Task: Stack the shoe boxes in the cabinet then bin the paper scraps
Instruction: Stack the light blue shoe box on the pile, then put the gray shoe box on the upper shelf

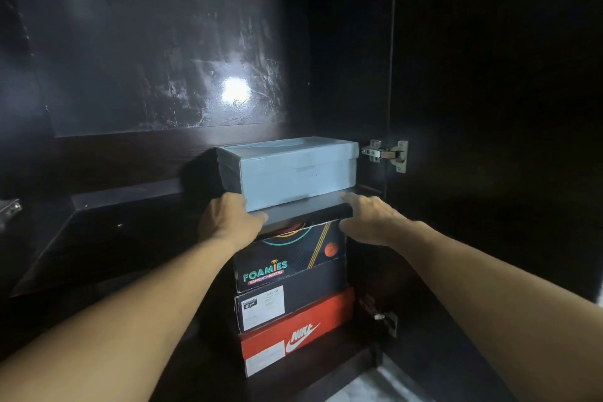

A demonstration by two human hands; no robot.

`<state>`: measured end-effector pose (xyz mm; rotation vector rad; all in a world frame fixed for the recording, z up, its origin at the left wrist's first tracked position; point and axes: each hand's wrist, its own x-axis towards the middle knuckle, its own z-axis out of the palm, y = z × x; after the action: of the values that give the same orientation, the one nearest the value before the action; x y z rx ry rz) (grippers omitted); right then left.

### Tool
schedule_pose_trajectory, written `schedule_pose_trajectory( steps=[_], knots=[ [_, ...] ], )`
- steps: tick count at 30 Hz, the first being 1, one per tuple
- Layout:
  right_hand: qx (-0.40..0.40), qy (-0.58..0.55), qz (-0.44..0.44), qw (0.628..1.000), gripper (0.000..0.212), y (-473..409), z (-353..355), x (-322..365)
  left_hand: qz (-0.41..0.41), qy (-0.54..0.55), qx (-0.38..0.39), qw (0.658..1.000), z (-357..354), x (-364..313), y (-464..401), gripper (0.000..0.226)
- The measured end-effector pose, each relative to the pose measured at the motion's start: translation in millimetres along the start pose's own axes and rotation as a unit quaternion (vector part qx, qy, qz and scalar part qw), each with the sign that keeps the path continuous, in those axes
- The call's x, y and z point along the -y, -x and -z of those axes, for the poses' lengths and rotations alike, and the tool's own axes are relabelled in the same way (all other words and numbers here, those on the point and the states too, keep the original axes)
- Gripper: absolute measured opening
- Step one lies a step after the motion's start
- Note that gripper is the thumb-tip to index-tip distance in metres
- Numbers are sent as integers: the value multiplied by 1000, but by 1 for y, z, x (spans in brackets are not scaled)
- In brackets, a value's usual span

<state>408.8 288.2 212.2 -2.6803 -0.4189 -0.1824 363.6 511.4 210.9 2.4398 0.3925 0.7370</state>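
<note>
Both hands flank the stack's top — left hand (230, 217) grips the black box (306, 210), right hand (368, 219) presses flat; the pale blue box (298, 170) runs lengthwise into the cabinet (146, 75).

**Five shoe boxes, two hands, two hinges**

Five shoe boxes stand in one stack: one pale blue box (295, 170) just above the hands, one flat black box (306, 210) between the two hands, and below them one Foamies box (290, 256), one black labelled box (261, 307) and one red Nike box (297, 334). Two hands: left hand (230, 217), right hand (372, 217). Two metal hinges: upper hinge (386, 153), lower hinge (386, 318).

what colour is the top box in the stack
Pale blue-grey top box, clearest in the head view.
</note>
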Motion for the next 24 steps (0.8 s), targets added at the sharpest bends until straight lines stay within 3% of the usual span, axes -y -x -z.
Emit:
schedule_pose_trajectory(
  steps=[3,8,13,17,19,24],
  knots=[
    [4,5,-4,1000,50,37,27,-11,-25,12,36,999,13,-23,32,46],
    [24,14,-47,999,63,105,64,-41,-91,4,175,980,17,-64,85,27],
    [41,39,-99,993,54,194,94,-84,-188,-61,356,913,-1,-120,150,39],
    [75,94,-172,978,40,266,106,-138,-230,-57,434,869,-36,-168,205,61],
    [92,93,-226,965,43,302,110,-170,-241,-33,464,852,-55,-191,234,70],
    [90,86,-337,933,54,392,116,-242,-303,-11,550,778,-102,-242,309,45]
  ],
)
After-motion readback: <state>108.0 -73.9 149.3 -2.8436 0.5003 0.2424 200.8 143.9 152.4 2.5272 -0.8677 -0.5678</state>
